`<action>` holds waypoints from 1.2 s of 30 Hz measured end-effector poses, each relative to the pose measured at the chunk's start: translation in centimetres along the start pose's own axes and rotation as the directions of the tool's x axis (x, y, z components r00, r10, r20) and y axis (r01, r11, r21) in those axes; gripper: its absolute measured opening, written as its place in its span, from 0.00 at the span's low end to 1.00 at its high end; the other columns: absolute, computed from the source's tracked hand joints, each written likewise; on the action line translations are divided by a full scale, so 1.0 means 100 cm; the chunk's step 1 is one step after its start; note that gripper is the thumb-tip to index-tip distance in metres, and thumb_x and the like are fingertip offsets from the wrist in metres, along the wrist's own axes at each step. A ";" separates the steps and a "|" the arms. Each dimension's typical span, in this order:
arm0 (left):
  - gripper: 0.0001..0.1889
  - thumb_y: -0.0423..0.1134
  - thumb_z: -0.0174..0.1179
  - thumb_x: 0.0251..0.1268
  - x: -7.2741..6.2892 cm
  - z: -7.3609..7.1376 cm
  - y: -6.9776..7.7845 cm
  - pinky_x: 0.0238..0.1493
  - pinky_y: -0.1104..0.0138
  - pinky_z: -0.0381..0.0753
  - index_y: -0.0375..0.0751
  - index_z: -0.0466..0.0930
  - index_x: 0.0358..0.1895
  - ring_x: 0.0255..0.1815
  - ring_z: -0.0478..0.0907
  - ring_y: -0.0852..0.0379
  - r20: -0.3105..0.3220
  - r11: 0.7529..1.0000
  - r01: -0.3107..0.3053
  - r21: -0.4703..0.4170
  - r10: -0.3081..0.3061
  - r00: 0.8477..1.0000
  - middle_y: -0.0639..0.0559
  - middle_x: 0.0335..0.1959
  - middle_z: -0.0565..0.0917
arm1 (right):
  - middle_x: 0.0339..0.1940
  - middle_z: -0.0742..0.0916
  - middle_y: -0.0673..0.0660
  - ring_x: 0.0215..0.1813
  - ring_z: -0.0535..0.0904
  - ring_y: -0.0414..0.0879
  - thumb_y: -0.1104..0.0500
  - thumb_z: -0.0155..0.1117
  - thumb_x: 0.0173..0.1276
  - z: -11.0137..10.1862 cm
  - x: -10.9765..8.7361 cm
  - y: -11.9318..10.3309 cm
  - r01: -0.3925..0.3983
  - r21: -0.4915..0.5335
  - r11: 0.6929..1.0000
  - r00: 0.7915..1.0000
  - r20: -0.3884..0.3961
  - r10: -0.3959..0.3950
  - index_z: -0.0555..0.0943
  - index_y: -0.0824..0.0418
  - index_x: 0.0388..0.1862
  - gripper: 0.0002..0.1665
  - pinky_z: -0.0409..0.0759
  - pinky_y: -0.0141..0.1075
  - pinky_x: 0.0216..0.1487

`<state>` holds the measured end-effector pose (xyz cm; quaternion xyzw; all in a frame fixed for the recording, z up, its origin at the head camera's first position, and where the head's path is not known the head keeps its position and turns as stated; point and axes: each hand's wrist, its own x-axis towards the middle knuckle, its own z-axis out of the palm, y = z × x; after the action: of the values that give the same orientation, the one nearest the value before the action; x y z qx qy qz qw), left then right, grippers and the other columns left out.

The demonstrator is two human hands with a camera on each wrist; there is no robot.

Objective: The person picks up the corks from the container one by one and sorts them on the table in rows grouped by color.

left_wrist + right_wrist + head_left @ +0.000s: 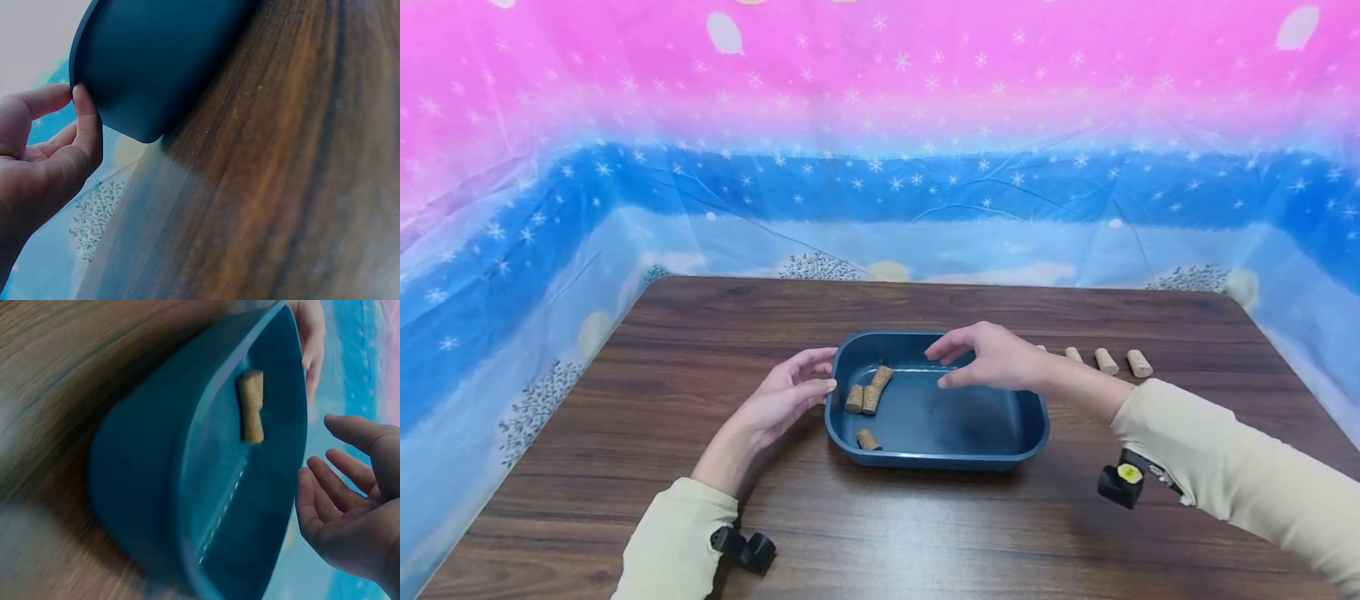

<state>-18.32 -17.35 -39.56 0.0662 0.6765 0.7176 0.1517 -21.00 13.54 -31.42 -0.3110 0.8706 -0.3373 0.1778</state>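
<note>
A dark blue rectangular tub [936, 458] sits on the wooden table. My left hand [786, 396] is at its left end, thumb and fingertips gripping the rim, as the left wrist view also shows. My right hand [992, 358] hovers over the tub's back right part, thumb and fingers spread apart with nothing between them. Several corks lie inside the tub at the left: one cork [854, 398] beside another cork [870, 400], a third cork [882, 377] just behind, and a cork [868, 439] near the front wall. In the right wrist view, two corks [252, 403] show end to end.
Right of the tub, several corks stand in a row on the table [865, 533], including a cork [1106, 361] and the rightmost cork [1139, 363]; my right forearm partly hides the row. A patterned pink and blue cloth [880, 192] surrounds the table's back and sides.
</note>
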 end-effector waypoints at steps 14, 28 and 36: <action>0.28 0.29 0.55 0.70 -0.001 -0.002 -0.001 0.54 0.67 0.76 0.34 0.60 0.71 0.51 0.73 0.51 0.000 1.000 0.014 0.012 -0.014 1.000 0.38 0.56 0.67 | 0.60 0.81 0.59 0.62 0.75 0.51 0.58 0.67 0.65 0.037 0.032 -0.024 0.085 0.038 0.996 0.975 0.203 -0.091 0.76 0.67 0.62 0.27 0.77 0.39 0.56; 0.28 0.27 0.54 0.69 -0.001 0.000 0.000 0.52 0.67 0.77 0.32 0.59 0.70 0.50 0.74 0.52 0.013 1.000 0.004 -0.019 -0.004 1.000 0.39 0.54 0.68 | 0.49 0.85 0.57 0.50 0.82 0.45 0.66 0.68 0.62 0.073 0.049 -0.021 0.109 0.065 0.992 0.952 0.281 -0.123 0.81 0.68 0.54 0.20 0.78 0.33 0.52; 0.27 0.27 0.53 0.69 -0.002 -0.001 0.001 0.51 0.68 0.77 0.32 0.59 0.70 0.48 0.74 0.53 0.011 1.000 0.005 -0.022 -0.005 1.000 0.39 0.54 0.68 | 0.43 0.86 0.54 0.44 0.82 0.42 0.69 0.67 0.61 0.086 0.054 -0.022 0.147 -0.022 0.989 0.952 0.276 -0.135 0.83 0.67 0.53 0.19 0.78 0.32 0.50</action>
<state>-18.20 -17.50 -39.47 0.0667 0.6677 0.7244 0.1580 -19.59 4.57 -36.49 -0.4195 0.8203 -0.2844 0.2650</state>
